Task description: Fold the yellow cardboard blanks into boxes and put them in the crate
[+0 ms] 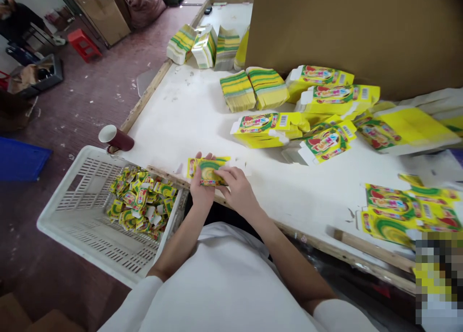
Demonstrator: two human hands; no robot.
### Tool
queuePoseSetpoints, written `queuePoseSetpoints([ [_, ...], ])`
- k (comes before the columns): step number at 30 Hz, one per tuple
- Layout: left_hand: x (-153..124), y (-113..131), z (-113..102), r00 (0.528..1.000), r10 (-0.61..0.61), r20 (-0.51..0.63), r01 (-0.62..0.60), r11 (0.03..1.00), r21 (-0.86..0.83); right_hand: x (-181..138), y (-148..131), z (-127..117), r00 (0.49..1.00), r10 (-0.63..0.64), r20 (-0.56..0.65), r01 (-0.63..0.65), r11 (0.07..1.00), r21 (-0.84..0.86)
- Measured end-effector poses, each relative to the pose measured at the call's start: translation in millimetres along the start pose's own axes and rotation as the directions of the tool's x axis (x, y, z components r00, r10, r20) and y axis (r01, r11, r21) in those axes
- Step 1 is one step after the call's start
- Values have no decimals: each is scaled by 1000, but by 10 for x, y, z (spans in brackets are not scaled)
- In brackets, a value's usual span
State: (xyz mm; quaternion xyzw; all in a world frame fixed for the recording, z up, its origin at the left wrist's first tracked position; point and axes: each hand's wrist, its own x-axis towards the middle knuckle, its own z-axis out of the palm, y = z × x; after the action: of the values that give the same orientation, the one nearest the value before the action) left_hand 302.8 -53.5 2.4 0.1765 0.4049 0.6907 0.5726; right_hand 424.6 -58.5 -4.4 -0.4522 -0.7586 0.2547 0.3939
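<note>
Over the table's front edge, my left hand [202, 189] is wrapped around a yellow and green printed carton [209, 172], with its thumb on the near side and fingertips showing behind. My right hand [237, 187] pinches the same carton at its right end, thumb and fingers together. The carton looks flat or nearly flat; its far side is hidden. Below and left of my hands stands a white plastic crate [87, 235], holding many small yellow cartons [141, 197] in a loose heap.
A maroon cup [117, 137] lies tipped at the table's left edge. Stacks of flat cartons [237, 90] stand farther back on the white table [173, 115]. More flat cartons [394, 211] lie at the right. A large brown cardboard sheet [347, 33] rises behind. A person [21, 20] sits far left.
</note>
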Motion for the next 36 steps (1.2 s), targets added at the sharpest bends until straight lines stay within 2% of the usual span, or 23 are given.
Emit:
queuePoseSetpoints([
  [5,129,68,62,998,47,-46,-48,999,-24,-39,-34,57,981,108,-158,-99,993,64],
  [11,155,48,66,986,132,-100,-135,991,-18,-4,-52,170,967,236,-93,-202,939,277],
  [14,141,31,72,985,147,-89,-147,989,9,40,-49,184,938,337,-79,-283,878,385],
  [19,94,18,76,989,145,-39,-144,989,25,79,-54,169,893,450,17,-390,753,530],
  [26,77,16,78,987,158,-41,-158,987,-13,57,-97,159,859,508,68,-449,682,577],
  [32,64,17,84,985,172,-20,-173,983,-64,90,-133,133,878,465,115,-439,685,582],
  [36,71,30,94,985,167,-29,-168,985,-25,133,-132,122,856,490,166,-486,652,582],
])
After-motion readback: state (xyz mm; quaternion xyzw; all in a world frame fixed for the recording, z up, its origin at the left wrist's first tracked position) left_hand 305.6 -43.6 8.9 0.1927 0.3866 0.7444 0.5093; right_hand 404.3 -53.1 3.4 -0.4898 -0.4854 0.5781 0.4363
